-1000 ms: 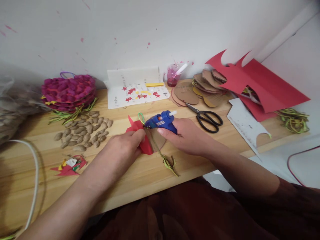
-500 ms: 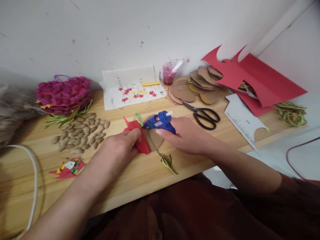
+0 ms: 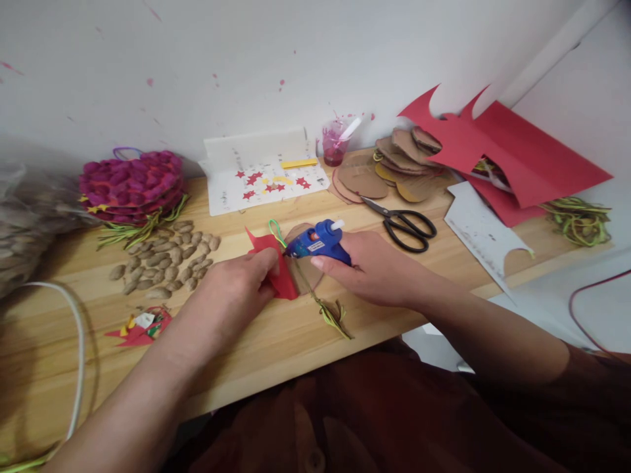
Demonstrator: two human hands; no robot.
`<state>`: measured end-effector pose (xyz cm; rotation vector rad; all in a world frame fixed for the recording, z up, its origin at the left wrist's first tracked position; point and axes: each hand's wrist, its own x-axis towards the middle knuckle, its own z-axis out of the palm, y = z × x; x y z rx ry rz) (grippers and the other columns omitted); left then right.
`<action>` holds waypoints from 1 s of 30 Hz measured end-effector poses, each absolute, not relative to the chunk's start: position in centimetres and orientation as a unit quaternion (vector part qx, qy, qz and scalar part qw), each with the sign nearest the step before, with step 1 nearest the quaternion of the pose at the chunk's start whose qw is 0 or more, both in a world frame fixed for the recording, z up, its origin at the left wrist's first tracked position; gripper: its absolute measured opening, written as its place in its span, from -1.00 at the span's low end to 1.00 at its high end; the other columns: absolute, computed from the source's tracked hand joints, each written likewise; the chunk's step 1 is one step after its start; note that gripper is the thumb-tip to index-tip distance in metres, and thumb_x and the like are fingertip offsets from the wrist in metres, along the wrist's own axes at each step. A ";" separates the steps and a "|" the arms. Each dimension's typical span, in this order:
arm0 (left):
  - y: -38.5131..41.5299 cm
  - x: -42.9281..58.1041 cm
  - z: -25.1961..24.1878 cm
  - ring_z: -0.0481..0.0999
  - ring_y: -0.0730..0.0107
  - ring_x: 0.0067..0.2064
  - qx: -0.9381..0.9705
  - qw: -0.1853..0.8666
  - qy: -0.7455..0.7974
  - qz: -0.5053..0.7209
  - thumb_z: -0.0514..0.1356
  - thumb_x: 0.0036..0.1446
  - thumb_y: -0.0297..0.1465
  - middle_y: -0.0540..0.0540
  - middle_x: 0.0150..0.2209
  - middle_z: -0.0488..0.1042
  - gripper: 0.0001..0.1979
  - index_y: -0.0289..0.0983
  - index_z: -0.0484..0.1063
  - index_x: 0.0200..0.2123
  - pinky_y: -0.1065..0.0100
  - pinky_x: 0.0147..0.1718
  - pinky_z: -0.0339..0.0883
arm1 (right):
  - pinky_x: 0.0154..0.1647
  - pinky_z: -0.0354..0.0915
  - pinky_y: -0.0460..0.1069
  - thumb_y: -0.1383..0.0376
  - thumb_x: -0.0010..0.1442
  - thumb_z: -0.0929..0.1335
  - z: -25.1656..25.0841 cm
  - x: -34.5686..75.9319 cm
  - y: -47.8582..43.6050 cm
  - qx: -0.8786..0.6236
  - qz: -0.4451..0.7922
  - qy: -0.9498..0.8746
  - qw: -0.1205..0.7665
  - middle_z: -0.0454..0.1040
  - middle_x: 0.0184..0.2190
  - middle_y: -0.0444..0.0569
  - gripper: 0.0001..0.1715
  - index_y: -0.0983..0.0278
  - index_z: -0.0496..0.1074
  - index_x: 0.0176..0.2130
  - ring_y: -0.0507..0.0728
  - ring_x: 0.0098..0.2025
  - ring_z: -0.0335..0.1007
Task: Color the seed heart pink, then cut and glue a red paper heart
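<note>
My right hand (image 3: 367, 266) is wrapped round a blue glue gun (image 3: 320, 242) with a white glue stick poking out of its back. Its nozzle points left, at the top of a round cardboard piece (image 3: 311, 279). My left hand (image 3: 249, 276) pinches a folded piece of red paper (image 3: 284, 279) lying over the left part of that cardboard. Green yarn (image 3: 277, 231) forms a loop above the cardboard, and a strand runs down across it to a yellow-green tassel (image 3: 334, 318). The nozzle's tip is close to the yarn; whether they touch I cannot tell.
Black scissors (image 3: 407, 226) lie right of the glue gun, before stacked cardboard pieces (image 3: 362, 180). Peanuts (image 3: 167, 259) and paper scraps (image 3: 135, 332) are at left, below a purple peanut-covered craft (image 3: 131, 184). Behind stand a paint cup (image 3: 334, 148) and a sheet with stars (image 3: 221, 197). Red paper (image 3: 532, 157) lies right.
The whole view has shifted slightly. Both hands keep their hold, and the glue gun stays at nearly the same spot over the cardboard.
</note>
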<state>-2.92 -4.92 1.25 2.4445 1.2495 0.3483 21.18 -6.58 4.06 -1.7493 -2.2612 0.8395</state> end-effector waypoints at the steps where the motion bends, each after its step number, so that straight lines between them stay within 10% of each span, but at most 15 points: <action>1: -4.9 -3.0 1.2 0.33 0.45 -0.50 0.869 0.187 0.440 0.127 0.15 0.12 -0.52 0.06 -0.49 0.42 -0.85 -0.19 0.25 -0.43 0.40 -0.44 0.12 | -0.30 0.07 0.01 0.02 0.38 0.24 4.1 21.2 -6.7 -0.585 0.281 -0.757 0.078 0.53 -0.34 0.04 -0.58 0.28 0.39 -0.30 0.11 -0.35 0.33; 30: -4.6 -3.1 0.9 0.49 0.36 -0.42 0.876 0.158 0.443 0.106 0.22 0.11 -0.52 0.00 -0.43 0.53 -0.88 -0.19 0.36 -0.38 0.38 -0.37 0.22 | -0.36 0.09 0.01 -0.04 0.37 0.25 6.2 22.0 -10.3 -0.584 0.282 -0.761 0.026 0.53 -0.40 0.00 -0.53 0.24 0.42 -0.35 0.11 -0.42 0.31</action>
